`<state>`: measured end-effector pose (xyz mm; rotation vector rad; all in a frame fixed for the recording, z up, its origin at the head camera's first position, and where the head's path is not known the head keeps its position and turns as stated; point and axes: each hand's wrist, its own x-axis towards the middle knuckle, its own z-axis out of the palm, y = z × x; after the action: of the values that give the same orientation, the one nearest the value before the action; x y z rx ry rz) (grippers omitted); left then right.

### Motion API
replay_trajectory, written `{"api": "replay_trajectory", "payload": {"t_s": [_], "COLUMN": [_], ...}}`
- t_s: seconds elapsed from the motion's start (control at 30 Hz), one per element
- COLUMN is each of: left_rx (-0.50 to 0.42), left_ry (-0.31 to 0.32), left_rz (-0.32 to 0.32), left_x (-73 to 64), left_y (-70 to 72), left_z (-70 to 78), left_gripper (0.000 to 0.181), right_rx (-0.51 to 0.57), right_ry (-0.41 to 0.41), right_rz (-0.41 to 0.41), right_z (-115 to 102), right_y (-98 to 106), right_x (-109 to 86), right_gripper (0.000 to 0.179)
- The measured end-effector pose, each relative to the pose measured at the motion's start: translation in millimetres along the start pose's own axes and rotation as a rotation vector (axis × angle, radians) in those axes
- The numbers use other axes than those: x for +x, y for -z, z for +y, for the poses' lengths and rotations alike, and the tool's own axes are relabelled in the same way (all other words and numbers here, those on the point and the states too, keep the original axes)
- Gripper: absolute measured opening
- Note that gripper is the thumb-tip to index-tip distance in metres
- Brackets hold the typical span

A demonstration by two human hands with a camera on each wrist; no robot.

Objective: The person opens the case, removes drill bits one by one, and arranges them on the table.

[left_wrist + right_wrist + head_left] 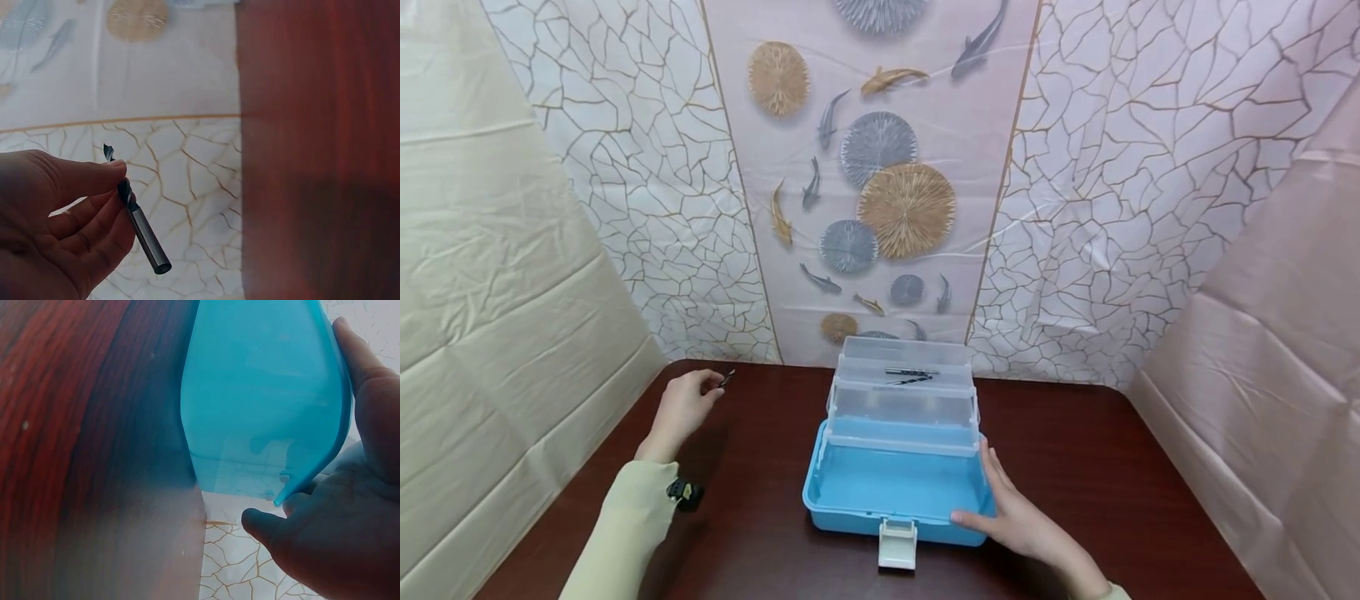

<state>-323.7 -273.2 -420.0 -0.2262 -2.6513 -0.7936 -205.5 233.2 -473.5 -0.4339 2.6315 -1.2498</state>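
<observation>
Between thumb and fingertips my left hand (679, 412) pinches a short drill bit (148, 240) over the far left of the table. Its smooth shank points away from the fingers, while part of the spiral flute is covered by them. My right hand (1026, 518) rests at the front right corner of a blue toolbox (844, 522), thumb on the front rim and straight fingers along the right side. The toolbox stands with its clear stepped trays (902, 408) raised at the back. Several dark drill bits (912, 372) lie in an upper tray. The blue bottom compartment holds nothing visible.
A white latch (897, 546) hangs down at the toolbox front. The dark red-brown table (752, 467) ends at a patterned cloth backdrop (1075, 208), with plain cloth at both sides. A black device (685, 493) is strapped at the left wrist.
</observation>
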Motion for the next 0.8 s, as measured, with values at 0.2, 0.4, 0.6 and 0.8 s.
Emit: {"api": "replay_trajectory", "payload": {"t_s": [0.2,0.4,0.6,0.8], "left_rx": [0.016,0.052,0.085,0.072], "left_ry": [0.014,0.026,0.053,0.107], "left_rz": [-0.042,-0.070,-0.136,-0.198], "left_x": [-14.5,-26.3,-35.5,-41.1], "left_y": [0.8,-2.7,-6.1,-7.8], "left_z": [-13.0,-31.5,-48.4,-58.3], "left_gripper": [0.016,0.013,0.012,0.013], "right_rx": [-0.009,-0.014,-0.012,-0.007], "right_ry": [0.013,0.015,0.013,0.004], "right_rz": [0.007,0.011,0.010,0.005], "right_z": [1,-1,-1,-1], "right_y": [1,0,-1,-1], "right_x": [0.9,0.7,0.3,0.3], "right_gripper": [0.116,0.117,0.116,0.116]}}
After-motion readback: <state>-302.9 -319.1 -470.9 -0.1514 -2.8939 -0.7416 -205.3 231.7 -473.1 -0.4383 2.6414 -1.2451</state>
